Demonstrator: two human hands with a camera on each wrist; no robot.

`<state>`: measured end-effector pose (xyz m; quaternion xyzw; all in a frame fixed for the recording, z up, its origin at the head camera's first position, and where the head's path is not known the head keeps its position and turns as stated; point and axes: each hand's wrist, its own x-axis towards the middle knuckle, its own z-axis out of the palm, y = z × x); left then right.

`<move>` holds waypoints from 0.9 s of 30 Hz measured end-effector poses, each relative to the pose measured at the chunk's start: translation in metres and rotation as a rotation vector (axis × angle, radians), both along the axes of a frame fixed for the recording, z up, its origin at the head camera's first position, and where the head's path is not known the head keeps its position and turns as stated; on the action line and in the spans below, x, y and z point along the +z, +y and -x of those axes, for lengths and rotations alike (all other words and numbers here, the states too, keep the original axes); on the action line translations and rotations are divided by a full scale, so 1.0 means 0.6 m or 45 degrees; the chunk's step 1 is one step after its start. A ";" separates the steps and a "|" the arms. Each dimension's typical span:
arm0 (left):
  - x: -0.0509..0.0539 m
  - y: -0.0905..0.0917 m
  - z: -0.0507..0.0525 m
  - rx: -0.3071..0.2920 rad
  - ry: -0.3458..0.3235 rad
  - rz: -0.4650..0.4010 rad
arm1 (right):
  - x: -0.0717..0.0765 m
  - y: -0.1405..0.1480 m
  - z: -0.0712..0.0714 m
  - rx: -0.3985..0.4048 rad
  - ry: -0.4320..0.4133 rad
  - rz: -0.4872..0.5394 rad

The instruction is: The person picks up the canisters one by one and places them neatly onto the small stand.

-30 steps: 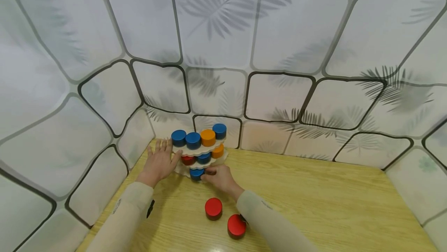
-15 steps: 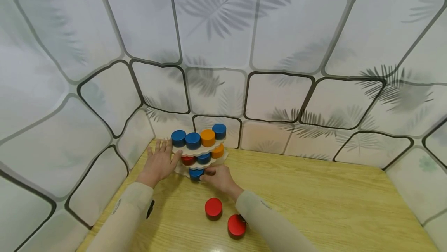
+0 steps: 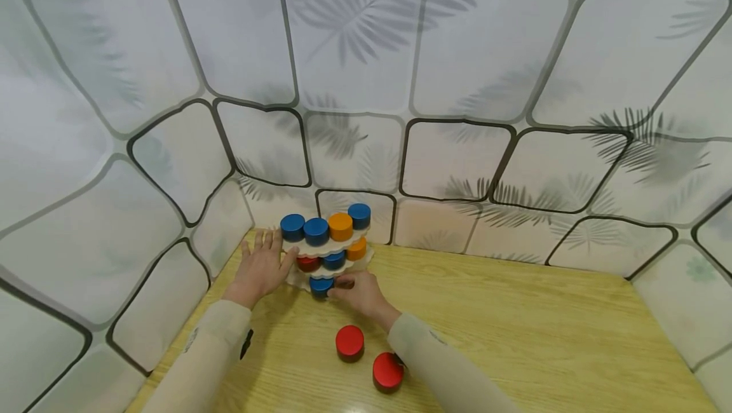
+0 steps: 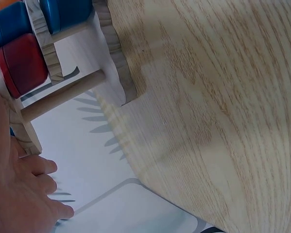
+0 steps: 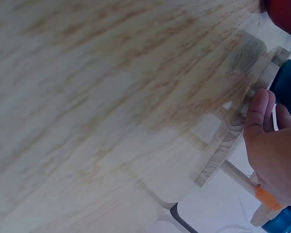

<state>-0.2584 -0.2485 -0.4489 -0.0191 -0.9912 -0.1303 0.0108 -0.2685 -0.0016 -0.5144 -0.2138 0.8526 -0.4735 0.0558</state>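
Observation:
A tiered wooden rack stands in the table's back left corner, bearing round blocks. Blue blocks and an orange block line its top tier; a red block, a blue one and an orange one sit on the middle tier. My left hand rests at the rack's left end, fingers extended and thumb near the upper tiers. On the lowest tier is a blue round block, which my right hand pinches at its right side. In the right wrist view, the fingertips reach this blue block.
Two loose red round blocks lie on the wooden table in front of the rack, the nearer one beside the right sleeve. Patterned panels enclose the table at the back and sides.
The blue block on the lowest tier has shifted very slightly left with my right fingers. My left hand stays in place at the rack.

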 end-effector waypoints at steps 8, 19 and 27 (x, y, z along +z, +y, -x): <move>-0.003 -0.001 0.003 -0.007 0.010 0.005 | 0.008 0.023 -0.008 0.056 -0.044 0.024; 0.001 -0.001 0.000 -0.006 -0.006 0.002 | 0.011 0.069 -0.017 0.135 -0.163 0.028; 0.003 0.001 0.000 -0.007 -0.015 0.000 | 0.007 0.097 -0.031 0.299 -0.245 0.024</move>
